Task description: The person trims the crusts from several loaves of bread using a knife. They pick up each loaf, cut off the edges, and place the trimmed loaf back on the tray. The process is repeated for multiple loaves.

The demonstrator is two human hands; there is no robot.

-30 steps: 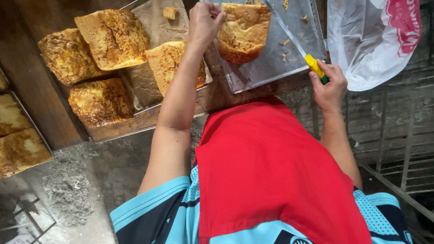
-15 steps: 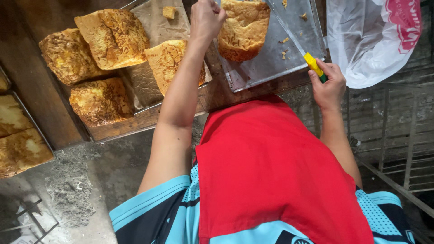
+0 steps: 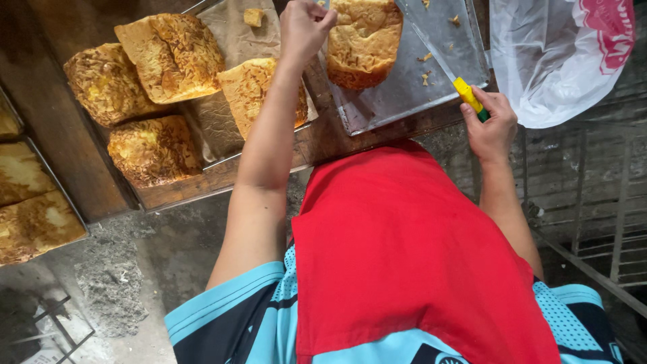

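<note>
My left hand point(image 3: 304, 25) is closed at the left side of a golden loaf point(image 3: 362, 42) that stands on a metal tray point(image 3: 404, 87); whether it grips the loaf or only touches it I cannot tell. My right hand point(image 3: 492, 125) holds a knife with a yellow and green handle point(image 3: 469, 96), its blade lying over the tray's right part. A red apron point(image 3: 411, 256) hangs below my arms.
Several golden cheese-topped loaves point(image 3: 162, 57) lie on brown paper in a tray point(image 3: 222, 128) to the left. Flat baked slabs point(image 3: 30, 209) sit at the far left. A clear plastic bag point(image 3: 559, 61) hangs at the upper right. Crumbs dot the metal tray.
The view has shifted slightly; my left hand and the loaf sit a little higher in the picture. My right hand keeps the knife in the same place.
</note>
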